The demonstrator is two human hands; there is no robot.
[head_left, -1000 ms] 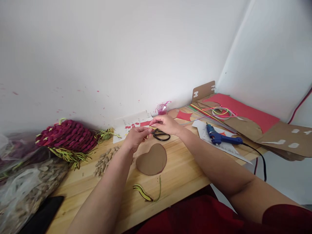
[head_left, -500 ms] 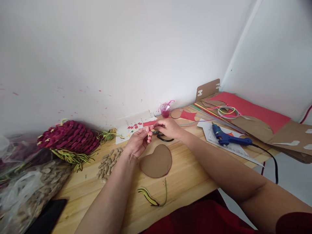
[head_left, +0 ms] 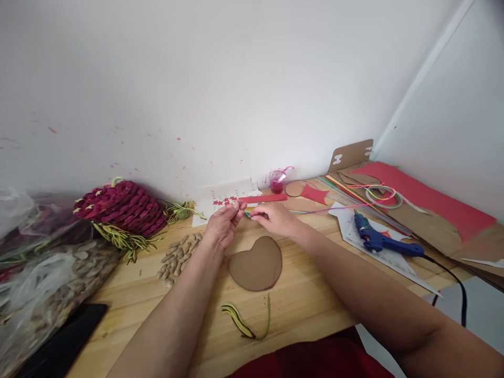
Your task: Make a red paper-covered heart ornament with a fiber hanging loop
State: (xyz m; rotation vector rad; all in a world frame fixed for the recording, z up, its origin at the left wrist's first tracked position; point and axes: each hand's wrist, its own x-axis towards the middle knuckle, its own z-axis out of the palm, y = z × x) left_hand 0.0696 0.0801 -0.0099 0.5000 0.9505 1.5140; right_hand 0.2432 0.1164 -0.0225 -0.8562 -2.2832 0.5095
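A thin multicoloured cord (head_left: 315, 211) runs in from the right and shows green in the small gap between my hands. My left hand (head_left: 224, 223) pinches its end between thumb and fingers. Just to the right, my right hand (head_left: 273, 218) is closed on the same cord, its fingertips pointing at the left. Below both hands a brown heart-shaped cardboard piece (head_left: 256, 264) with a dark pink edge lies flat. A small bundle of yellow, green and dark yarn (head_left: 239, 320) lies nearer to me.
Peanuts (head_left: 179, 257) lie left of my forearm, near a purple yarn-fringed craft piece (head_left: 126, 210) and a plastic bag of peanuts (head_left: 66, 283). Behind are red paper stars (head_left: 224, 201) and a cup of pink paint (head_left: 277, 182). A blue glue gun (head_left: 384, 240) rests at right.
My hands have drawn slightly apart, with green cord now showing between them. The black loops seen under my right hand are out of sight. The view has shifted slightly.
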